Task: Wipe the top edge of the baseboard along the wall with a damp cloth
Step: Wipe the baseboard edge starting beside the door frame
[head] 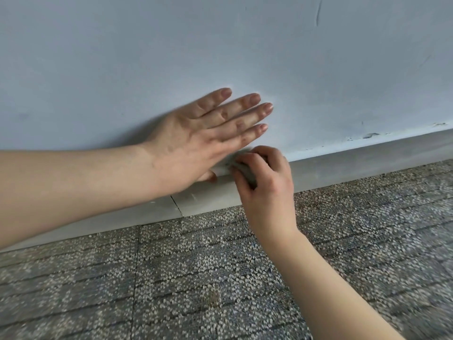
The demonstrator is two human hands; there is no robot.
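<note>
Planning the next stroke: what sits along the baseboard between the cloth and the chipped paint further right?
Nothing: in the head view the baseboard runs bare from the cloth in the right hand to the chipped paint.

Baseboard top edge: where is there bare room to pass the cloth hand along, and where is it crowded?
Free: the baseboard edge from the right hand rightward, between wall and carpet, past the chipped paint. Crowded: mid-frame, where the left hand lies flat on the wall right beside the cloth; leftward its forearm hides the edge.
</note>
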